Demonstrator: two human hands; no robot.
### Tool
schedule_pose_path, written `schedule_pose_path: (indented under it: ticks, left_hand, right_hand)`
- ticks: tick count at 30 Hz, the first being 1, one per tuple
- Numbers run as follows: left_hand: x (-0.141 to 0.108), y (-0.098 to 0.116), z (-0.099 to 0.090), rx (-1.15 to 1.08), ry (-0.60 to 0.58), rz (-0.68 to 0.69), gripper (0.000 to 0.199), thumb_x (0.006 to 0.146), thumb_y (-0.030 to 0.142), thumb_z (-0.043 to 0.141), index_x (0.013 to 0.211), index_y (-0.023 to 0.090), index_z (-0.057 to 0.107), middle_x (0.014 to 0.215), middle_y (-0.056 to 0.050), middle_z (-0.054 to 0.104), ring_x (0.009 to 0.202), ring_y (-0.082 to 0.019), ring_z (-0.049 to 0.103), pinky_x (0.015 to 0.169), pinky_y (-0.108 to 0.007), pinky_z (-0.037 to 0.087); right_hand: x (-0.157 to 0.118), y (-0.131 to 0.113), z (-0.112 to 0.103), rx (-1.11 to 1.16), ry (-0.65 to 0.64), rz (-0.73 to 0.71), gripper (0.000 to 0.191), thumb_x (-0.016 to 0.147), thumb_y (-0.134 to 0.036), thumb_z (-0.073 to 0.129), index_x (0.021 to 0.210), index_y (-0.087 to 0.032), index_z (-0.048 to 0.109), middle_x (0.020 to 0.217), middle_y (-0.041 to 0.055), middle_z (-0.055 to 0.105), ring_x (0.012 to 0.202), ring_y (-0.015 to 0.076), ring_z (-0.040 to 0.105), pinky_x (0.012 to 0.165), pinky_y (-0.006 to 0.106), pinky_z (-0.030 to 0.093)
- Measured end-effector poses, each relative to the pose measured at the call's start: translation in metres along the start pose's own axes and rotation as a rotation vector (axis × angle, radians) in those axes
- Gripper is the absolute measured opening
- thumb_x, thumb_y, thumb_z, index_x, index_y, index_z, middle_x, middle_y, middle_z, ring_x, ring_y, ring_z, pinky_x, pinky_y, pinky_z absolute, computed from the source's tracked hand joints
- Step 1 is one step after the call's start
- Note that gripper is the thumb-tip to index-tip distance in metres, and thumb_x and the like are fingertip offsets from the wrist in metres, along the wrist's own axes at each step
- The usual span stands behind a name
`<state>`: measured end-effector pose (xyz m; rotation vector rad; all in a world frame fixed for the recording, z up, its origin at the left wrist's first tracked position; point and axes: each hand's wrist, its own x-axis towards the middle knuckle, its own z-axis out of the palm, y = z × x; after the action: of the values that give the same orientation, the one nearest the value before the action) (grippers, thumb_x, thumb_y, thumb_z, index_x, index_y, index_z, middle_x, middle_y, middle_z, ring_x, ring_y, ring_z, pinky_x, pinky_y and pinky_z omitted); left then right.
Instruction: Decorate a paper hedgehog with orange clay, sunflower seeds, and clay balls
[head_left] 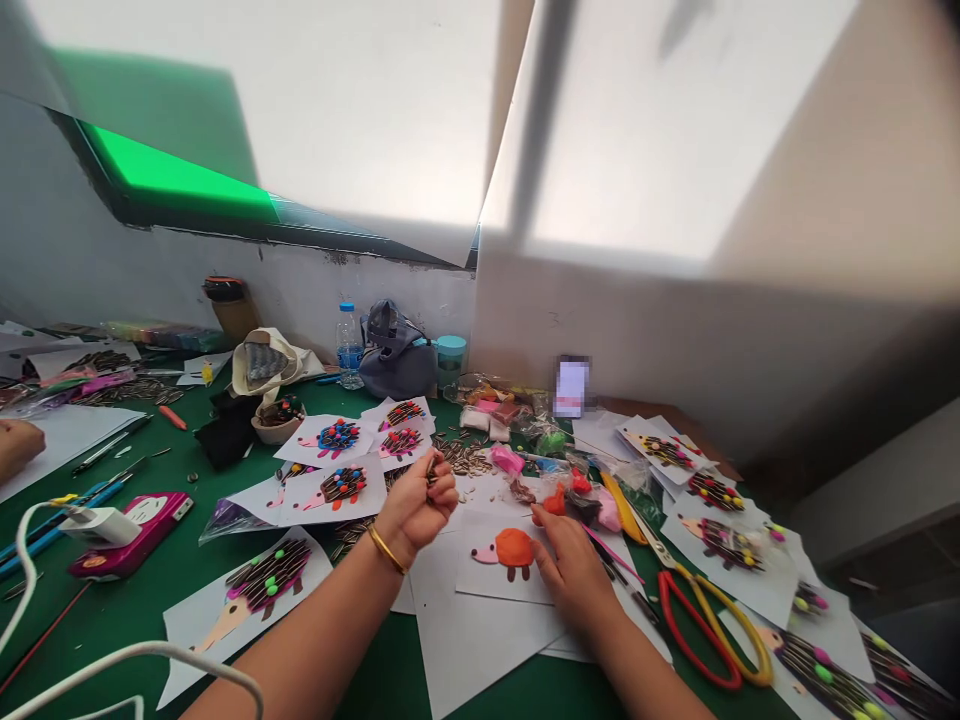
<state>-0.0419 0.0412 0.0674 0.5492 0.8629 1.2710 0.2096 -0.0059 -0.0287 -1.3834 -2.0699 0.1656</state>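
My left hand point(421, 500), a gold bangle on its wrist, is curled around several dark striped sunflower seeds point(431, 472) above the table. To its right, a white card point(480, 588) bears a hedgehog with an orange clay body point(514, 548), a pink snout and brown feet. My right hand point(571, 562) rests at the card's right side, thumb and fingers apart, with nothing visible between them. Behind the card lie lumps of coloured clay, among them a pink one point(507, 458). A heap of sunflower seeds point(461, 456) lies beyond my left hand.
Hedgehog cards with seed spines lie left point(337, 440) and right point(739, 545). Red-and-yellow scissors point(701, 625) sit right of my right hand. A pink power strip point(135, 535) and white cable point(150, 650) are at left. Another person's hand point(19, 448) shows at the left edge. A phone point(571, 388) stands behind.
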Motion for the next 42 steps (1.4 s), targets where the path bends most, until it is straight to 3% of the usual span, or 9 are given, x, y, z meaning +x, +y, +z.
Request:
schedule_pose_path:
  ticks: [3, 7, 16, 19, 23, 27, 32, 36, 42]
  left_hand:
    - [-0.001, -0.023, 0.005, -0.241, -0.099, -0.166, 0.026, 0.100, 0.024, 0.034, 0.078, 0.016, 0.046, 0.063, 0.008, 0.030, 0.040, -0.002, 0.026, 0.039, -0.015, 0.024]
    - [0.002, -0.040, -0.002, -0.472, -0.179, -0.327, 0.024, 0.099, 0.024, 0.036, 0.078, 0.016, 0.046, 0.065, 0.006, 0.037, 0.042, -0.002, 0.035, 0.038, -0.013, 0.026]
    - [0.008, -0.048, -0.015, -0.709, -0.266, -0.520, 0.021, 0.095, 0.026, 0.048, 0.077, 0.016, 0.048, 0.067, 0.004, 0.045, 0.051, -0.005, 0.050, 0.037, -0.011, 0.031]
    - [0.008, -0.045, -0.014, -0.742, -0.218, -0.575, 0.020, 0.095, 0.028, 0.050, 0.080, 0.016, 0.049, 0.072, 0.001, 0.051, 0.058, -0.007, 0.058, 0.036, -0.011, 0.032]
    - [0.006, -0.043, -0.010, -0.685, -0.093, -0.566, 0.016, 0.095, 0.026, 0.051, 0.085, 0.014, 0.052, 0.080, -0.002, 0.057, 0.062, -0.007, 0.062, 0.034, -0.009, 0.032]
    - [0.005, -0.044, -0.007, -0.614, -0.054, -0.524, 0.006, 0.094, 0.016, 0.051, 0.093, 0.013, 0.055, 0.082, -0.003, 0.056, 0.064, -0.007, 0.063, 0.035, -0.008, 0.032]
    - [0.000, -0.048, -0.003, -0.509, -0.107, -0.476, 0.011, 0.093, 0.012, 0.051, 0.103, 0.011, 0.056, 0.079, -0.002, 0.052, 0.057, -0.004, 0.056, 0.034, -0.008, 0.028]
    - [-0.006, -0.054, 0.003, -0.304, -0.124, -0.433, 0.012, 0.088, 0.012, 0.059, 0.100, 0.010, 0.058, 0.077, 0.000, 0.051, 0.052, -0.002, 0.049, 0.034, -0.007, 0.024]
    - [-0.023, -0.070, 0.017, 0.016, -0.229, -0.347, 0.023, 0.081, 0.030, 0.071, 0.082, 0.013, 0.055, 0.065, 0.004, 0.048, 0.046, 0.000, 0.039, 0.038, -0.008, 0.020]
  right_hand:
    - [-0.001, -0.002, 0.001, -0.057, 0.020, 0.030, 0.048, 0.087, -0.018, 0.047, 0.134, -0.022, 0.051, 0.117, 0.0087, 0.065, 0.110, 0.0251, 0.057, 0.096, 0.044, 0.048]
    - [-0.002, -0.006, 0.000, -0.109, -0.015, 0.060, 0.054, 0.081, -0.009, 0.044, 0.133, -0.020, 0.052, 0.121, 0.0091, 0.064, 0.113, 0.0251, 0.056, 0.098, 0.044, 0.046]
    - [0.002, -0.007, 0.003, -0.151, -0.098, 0.102, 0.063, 0.076, -0.004, 0.041, 0.136, -0.019, 0.051, 0.124, 0.0081, 0.064, 0.120, 0.0256, 0.052, 0.102, 0.045, 0.041]
    - [0.001, -0.007, 0.002, -0.141, -0.074, 0.096, 0.061, 0.076, -0.005, 0.042, 0.134, -0.019, 0.052, 0.123, 0.0084, 0.064, 0.118, 0.0254, 0.053, 0.101, 0.045, 0.041]
    - [0.000, -0.005, -0.001, -0.084, -0.050, 0.109, 0.058, 0.077, -0.006, 0.042, 0.133, -0.019, 0.052, 0.121, 0.0088, 0.063, 0.115, 0.0252, 0.053, 0.100, 0.045, 0.042]
    - [0.001, -0.003, -0.006, 0.012, 0.009, 0.107, 0.053, 0.080, -0.008, 0.041, 0.130, -0.020, 0.052, 0.119, 0.0084, 0.063, 0.114, 0.0240, 0.053, 0.099, 0.044, 0.044]
    - [0.006, -0.012, -0.014, 0.116, 0.066, 0.087, 0.042, 0.087, -0.016, 0.043, 0.127, -0.022, 0.054, 0.118, 0.0088, 0.063, 0.114, 0.0244, 0.054, 0.098, 0.044, 0.045]
    - [0.014, -0.034, -0.025, 0.245, 0.043, 0.036, 0.032, 0.093, -0.025, 0.045, 0.123, -0.023, 0.057, 0.113, 0.0095, 0.064, 0.108, 0.0238, 0.056, 0.094, 0.041, 0.046]
    - [0.034, -0.069, -0.030, 0.335, -0.084, 0.041, 0.008, 0.088, -0.029, 0.061, 0.087, -0.022, 0.065, 0.087, 0.0026, 0.064, 0.085, 0.0188, 0.057, 0.075, 0.030, 0.044]
